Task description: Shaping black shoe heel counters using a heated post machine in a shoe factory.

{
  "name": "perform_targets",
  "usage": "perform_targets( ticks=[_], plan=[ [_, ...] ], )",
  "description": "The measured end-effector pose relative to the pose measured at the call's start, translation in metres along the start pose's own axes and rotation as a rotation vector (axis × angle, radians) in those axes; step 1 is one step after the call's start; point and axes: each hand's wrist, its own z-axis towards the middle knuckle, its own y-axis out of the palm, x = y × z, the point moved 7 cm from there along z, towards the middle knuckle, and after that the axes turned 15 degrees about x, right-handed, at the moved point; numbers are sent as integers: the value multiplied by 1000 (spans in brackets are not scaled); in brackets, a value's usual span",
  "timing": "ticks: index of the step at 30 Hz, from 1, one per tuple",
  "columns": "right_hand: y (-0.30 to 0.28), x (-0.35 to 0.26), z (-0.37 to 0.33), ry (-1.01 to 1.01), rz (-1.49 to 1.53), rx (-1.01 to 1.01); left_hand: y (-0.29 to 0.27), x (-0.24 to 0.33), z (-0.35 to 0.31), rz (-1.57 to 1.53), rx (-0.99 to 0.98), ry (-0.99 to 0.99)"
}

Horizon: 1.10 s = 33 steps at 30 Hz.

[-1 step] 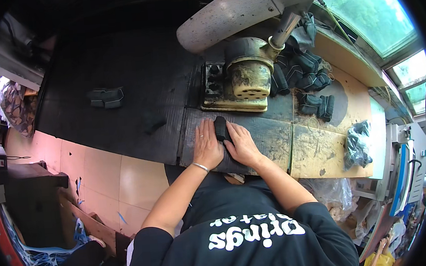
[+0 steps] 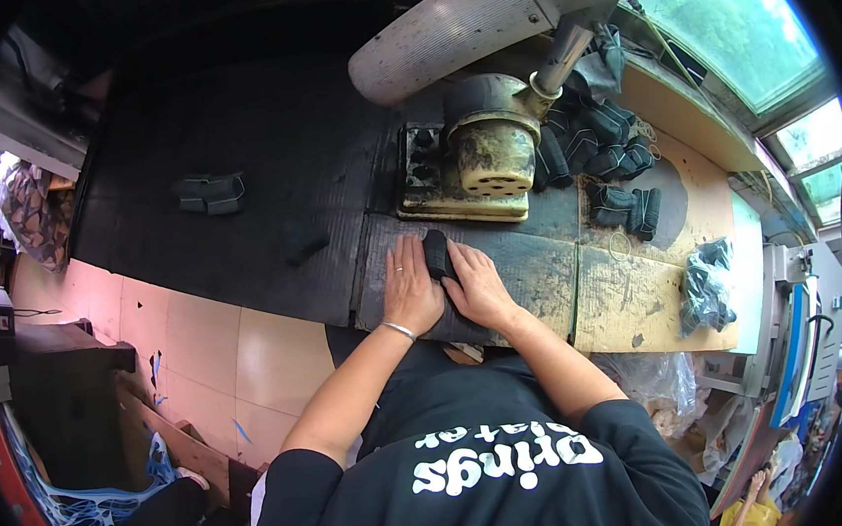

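Observation:
A small black ribbed bundle (image 2: 437, 254) stands out from the dark work surface at the near middle of the table. My left hand (image 2: 411, 286) lies along its left side, fingers stretched forward and close together, with a ring and a bracelet on. Against its right side rests my right hand (image 2: 478, 286), its thumb turned in toward the bundle's near end. Both hands press the bundle between them; its underside is hidden. Just beyond my fingertips is a stained round nozzle with holes in its face (image 2: 497, 163), above a dirty cream-coloured base (image 2: 464, 208).
A thick grey jointed duct (image 2: 462, 32) hangs over the table. Banded black bundles (image 2: 609, 144) are heaped at right, with another pair (image 2: 211, 193) at left. A clear plastic bag of dark pieces (image 2: 708, 285) lies near the right edge. Someone in yellow (image 2: 754, 514) shows at lower right.

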Motion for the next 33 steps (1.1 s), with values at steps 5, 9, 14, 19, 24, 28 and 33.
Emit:
perform_targets(
  ticks=[5, 9, 14, 19, 24, 28, 33],
  plan=[
    [3, 1, 2, 11, -36, 1, 9, 5, 2, 109, 11, -90],
    [4, 3, 5, 102, 12, 1, 12, 4, 2, 141, -5, -139],
    [-2, 18, 3, 271, 185, 24, 3, -5, 1, 65, -79, -171],
    [-3, -6, 0, 629, 1079, -113, -25, -12, -16, -1420, 47, -644],
    [-8, -28, 7, 656, 1249, -86, -39, 1, -11, -1552, -65, -719],
    [-8, -29, 13, 657, 1284, 2, -44, 3, -4, -1488, -16, -664],
    [-10, -36, 25, 633, 1323, 25, -53, -2, 6, -1386, 112, -554]
  ],
)
